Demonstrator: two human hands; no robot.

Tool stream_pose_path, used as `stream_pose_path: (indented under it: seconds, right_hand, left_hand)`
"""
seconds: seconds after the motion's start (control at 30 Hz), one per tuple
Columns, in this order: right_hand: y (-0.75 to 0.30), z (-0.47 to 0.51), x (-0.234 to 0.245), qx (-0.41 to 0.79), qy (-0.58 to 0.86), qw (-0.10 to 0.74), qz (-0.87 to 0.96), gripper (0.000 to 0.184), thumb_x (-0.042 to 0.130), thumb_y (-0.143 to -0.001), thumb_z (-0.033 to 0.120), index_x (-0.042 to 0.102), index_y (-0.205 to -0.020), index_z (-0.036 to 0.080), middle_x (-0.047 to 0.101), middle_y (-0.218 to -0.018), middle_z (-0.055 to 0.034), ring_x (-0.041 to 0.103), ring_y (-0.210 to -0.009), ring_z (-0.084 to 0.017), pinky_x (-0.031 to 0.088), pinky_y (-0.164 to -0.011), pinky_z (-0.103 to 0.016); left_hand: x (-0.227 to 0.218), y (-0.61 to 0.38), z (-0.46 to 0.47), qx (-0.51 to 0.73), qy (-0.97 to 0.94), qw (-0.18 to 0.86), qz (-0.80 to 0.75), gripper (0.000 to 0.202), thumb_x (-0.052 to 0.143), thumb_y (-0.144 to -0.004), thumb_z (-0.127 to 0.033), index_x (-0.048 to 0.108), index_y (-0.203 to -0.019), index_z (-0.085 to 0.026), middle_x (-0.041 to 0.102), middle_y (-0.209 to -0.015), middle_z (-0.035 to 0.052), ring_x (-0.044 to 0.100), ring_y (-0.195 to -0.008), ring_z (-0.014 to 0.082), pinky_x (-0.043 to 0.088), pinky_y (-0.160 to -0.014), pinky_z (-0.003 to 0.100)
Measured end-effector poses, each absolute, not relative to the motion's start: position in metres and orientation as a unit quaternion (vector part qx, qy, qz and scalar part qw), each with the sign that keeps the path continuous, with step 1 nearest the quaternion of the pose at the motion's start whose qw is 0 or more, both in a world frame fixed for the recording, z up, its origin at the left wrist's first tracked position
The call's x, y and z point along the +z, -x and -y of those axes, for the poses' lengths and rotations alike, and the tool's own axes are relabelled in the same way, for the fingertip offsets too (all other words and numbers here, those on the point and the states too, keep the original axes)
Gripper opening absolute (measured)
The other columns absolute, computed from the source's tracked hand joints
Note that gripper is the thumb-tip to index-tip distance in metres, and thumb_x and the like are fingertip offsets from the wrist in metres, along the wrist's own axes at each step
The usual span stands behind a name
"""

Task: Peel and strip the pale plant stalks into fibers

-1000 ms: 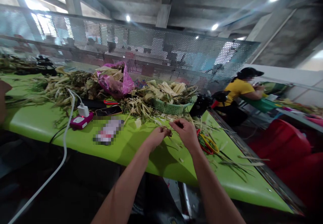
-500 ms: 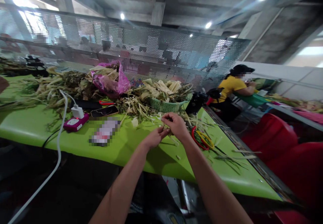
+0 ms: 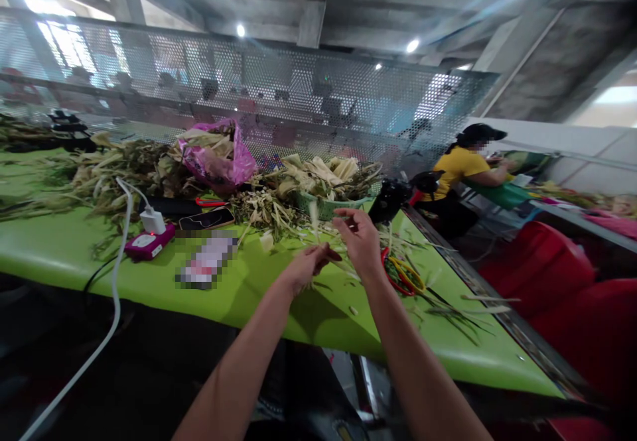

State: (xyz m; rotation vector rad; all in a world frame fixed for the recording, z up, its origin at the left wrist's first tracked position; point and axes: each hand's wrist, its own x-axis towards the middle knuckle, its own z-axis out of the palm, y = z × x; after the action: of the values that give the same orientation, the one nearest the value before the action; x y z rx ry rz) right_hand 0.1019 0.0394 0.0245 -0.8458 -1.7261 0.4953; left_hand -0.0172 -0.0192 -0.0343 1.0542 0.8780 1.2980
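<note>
My left hand (image 3: 309,267) is over the green table with thumb and fingers pinched together; what they hold is too small to make out. Up and to its right, my right hand (image 3: 359,237) has its fingers curled but parted, with nothing visible between them. A pale, blurred piece of plant matter (image 3: 314,221) shows in the air just left of the right fingertips. Thin pale strips lie beneath both hands. Behind them stands a green basket (image 3: 326,209) heaped with dry husks (image 3: 323,174). Scissors with red and yellow handles (image 3: 402,274) lie right of my right wrist.
A pink plastic bag (image 3: 219,162) and piled dried plants (image 3: 134,162) occupy the back left. A phone (image 3: 206,219), a purple power block (image 3: 149,241) and a white cable (image 3: 122,262) lie left. Black equipment (image 3: 389,199) stands right. Beyond are red chairs (image 3: 542,268) and a person in yellow (image 3: 458,166).
My hands have moved apart. The right has risen slightly and its fingers have parted; the left has shifted a little left. A blurred pale piece now appears between hands and basket.
</note>
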Motion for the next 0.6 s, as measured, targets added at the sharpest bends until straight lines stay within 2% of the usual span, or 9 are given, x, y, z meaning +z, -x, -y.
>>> stream_pose_path:
  seconds: [0.03, 0.1, 0.2, 0.27, 0.33, 0.5, 0.6]
  right_hand:
    - [-0.105, -0.035, 0.025, 0.182, 0.360, 0.559, 0.725, 0.029, 0.061, -0.079, 0.040, 0.064, -0.097, 0.018, 0.059, -0.095, -0.0054, 0.052, -0.075, -0.016, 0.043, -0.069, -0.028]
    - [-0.110, -0.029, 0.022, 0.172, 0.390, 0.573, 0.700, 0.029, 0.062, -0.078, 0.043, 0.065, -0.092, 0.018, 0.060, -0.090, -0.0050, 0.052, -0.073, -0.016, 0.043, -0.068, -0.028]
    - [-0.110, -0.026, 0.011, 0.308, 0.415, 0.518, 0.682, 0.030, 0.065, -0.074, 0.048, 0.065, -0.075, 0.017, 0.061, -0.070, -0.0023, 0.053, -0.066, -0.016, 0.043, -0.065, -0.029]
    - [-0.106, -0.026, 0.003, 0.408, 0.392, 0.465, 0.681, 0.033, 0.064, -0.074, 0.050, 0.065, -0.072, 0.017, 0.062, -0.066, -0.0026, 0.056, -0.065, -0.018, 0.044, -0.065, -0.031]
    - [-0.103, -0.027, -0.002, 0.445, 0.374, 0.448, 0.679, 0.033, 0.064, -0.073, 0.050, 0.065, -0.073, 0.017, 0.064, -0.066, -0.0027, 0.058, -0.064, -0.018, 0.045, -0.064, -0.031]
    - [-0.103, -0.034, -0.010, 0.425, 0.376, 0.489, 0.662, 0.029, 0.069, -0.068, 0.045, 0.061, -0.068, 0.016, 0.058, -0.063, 0.0013, 0.050, -0.059, -0.013, 0.040, -0.061, -0.028]
    - [-0.103, -0.038, -0.015, 0.401, 0.384, 0.513, 0.655, 0.027, 0.068, -0.069, 0.042, 0.058, -0.067, 0.017, 0.053, -0.061, 0.0031, 0.045, -0.058, -0.012, 0.037, -0.060, -0.027]
  left_hand:
    - [-0.033, 0.019, 0.019, 0.576, -0.418, 0.597, -0.370, 0.053, 0.048, -0.079, -0.063, 0.072, -0.079, -0.015, 0.051, -0.058, 0.0013, 0.040, -0.056, 0.0104, 0.032, -0.056, 0.024]
    - [-0.032, 0.021, 0.018, 0.603, -0.369, 0.614, -0.352, 0.054, 0.045, -0.081, -0.061, 0.072, -0.082, -0.014, 0.048, -0.057, 0.0010, 0.036, -0.053, 0.0095, 0.029, -0.051, 0.023]
    - [-0.033, 0.022, 0.017, 0.621, -0.323, 0.620, -0.353, 0.045, 0.053, -0.079, -0.055, 0.072, -0.083, -0.014, 0.054, -0.064, 0.0028, 0.043, -0.058, 0.0094, 0.031, -0.052, 0.021]
    - [-0.034, 0.021, 0.017, 0.622, -0.309, 0.622, -0.361, 0.039, 0.059, -0.076, -0.051, 0.070, -0.082, -0.014, 0.057, -0.066, 0.0028, 0.046, -0.058, 0.0089, 0.033, -0.052, 0.020]
    - [-0.035, 0.020, 0.017, 0.621, -0.301, 0.625, -0.363, 0.036, 0.064, -0.073, -0.048, 0.068, -0.080, -0.013, 0.057, -0.065, 0.0020, 0.047, -0.057, 0.0084, 0.034, -0.051, 0.020]
    - [-0.028, 0.017, 0.020, 0.642, -0.281, 0.616, -0.360, 0.025, 0.069, -0.070, -0.039, 0.061, -0.080, -0.017, 0.056, -0.062, -0.0023, 0.047, -0.052, 0.0068, 0.032, -0.049, 0.019]
    - [-0.024, 0.016, 0.023, 0.635, -0.290, 0.614, -0.368, 0.021, 0.068, -0.072, -0.035, 0.060, -0.072, -0.016, 0.056, -0.062, -0.0016, 0.045, -0.052, 0.0060, 0.032, -0.049, 0.020]
